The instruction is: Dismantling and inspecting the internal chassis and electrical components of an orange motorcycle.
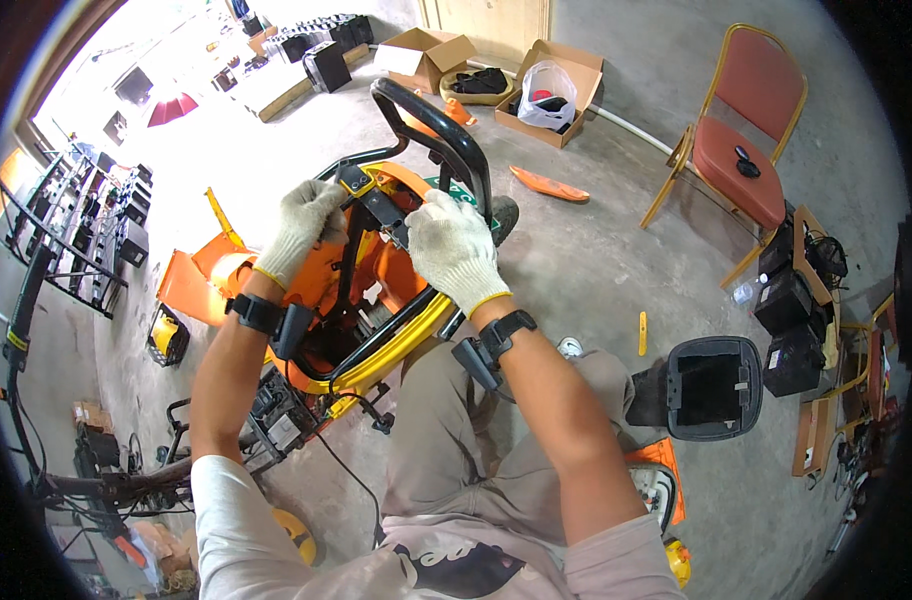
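Note:
A partly stripped scooter-like vehicle with a yellow tube frame [401, 350] and orange panels [316, 285] stands in front of me. Both my hands wear cream knit gloves. At the black boxy part [381, 208] on its upper section, my left hand [311, 218] has its fingers pinched together by the left end; what they hold is hidden. Around the right end of that part my right hand [451, 245] is curled, its fingertips partly out of sight. A thick black loop bar [441, 125] rises just beyond my right hand. Black straps with devices circle both wrists.
A red chair [741, 180] with sunglasses on its seat stands at the right. Nearer lies an open black bin-like box [714, 388] on the floor. Cardboard boxes [586, 70] sit along the far wall. An orange panel piece [549, 184] lies on the concrete. Handlebars [96, 483] extend at left.

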`<state>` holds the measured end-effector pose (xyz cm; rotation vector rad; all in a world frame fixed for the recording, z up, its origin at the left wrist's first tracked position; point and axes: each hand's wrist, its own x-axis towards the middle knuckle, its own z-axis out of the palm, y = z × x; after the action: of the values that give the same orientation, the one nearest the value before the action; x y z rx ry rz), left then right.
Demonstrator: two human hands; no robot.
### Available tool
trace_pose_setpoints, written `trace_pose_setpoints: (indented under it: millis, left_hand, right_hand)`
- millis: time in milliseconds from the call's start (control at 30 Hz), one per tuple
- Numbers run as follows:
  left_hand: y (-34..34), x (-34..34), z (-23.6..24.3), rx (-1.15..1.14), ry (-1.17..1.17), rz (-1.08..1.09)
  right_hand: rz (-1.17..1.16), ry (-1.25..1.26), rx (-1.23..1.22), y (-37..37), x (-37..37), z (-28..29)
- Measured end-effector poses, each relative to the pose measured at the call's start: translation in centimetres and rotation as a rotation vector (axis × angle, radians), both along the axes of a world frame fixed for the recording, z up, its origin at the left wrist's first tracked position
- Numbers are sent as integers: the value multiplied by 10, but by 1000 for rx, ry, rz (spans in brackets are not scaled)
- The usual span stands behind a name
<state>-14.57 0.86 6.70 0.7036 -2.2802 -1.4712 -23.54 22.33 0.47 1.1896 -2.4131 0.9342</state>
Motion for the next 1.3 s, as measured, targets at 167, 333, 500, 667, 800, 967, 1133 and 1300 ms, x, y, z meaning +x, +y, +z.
trace_pose_setpoints:
  millis: [167,333,500,667,800,967,1133,1300]
  left_hand:
    - [24,4,-8,262,-66,65]
    - [24,6,-7,408,-71,-34]
    - [27,9,-8,340,-19,-52]
    - [34,8,-14,372,-35,-33]
    - [31,5,-11,488,-33,-69]
    - [32,1,-8,675,-55,-82]
    - [30,-1,-7,666,-83,-71]
    - [24,0,-7,650,-114,-101]
  right_hand:
    - [-12,1,-7,0,1,0]
    - [5,14,6,0,0,1]
    - [9,15,24,-1,0,1]
    - [14,77,-13,0,0,0]
    - [1,34,-52,-1,1,-1]
    - [15,57,-57,-2,-1,-4]
    - [26,100,-34,-3,-2,-6]
    - [24,120,-42,-1,-1,-4]
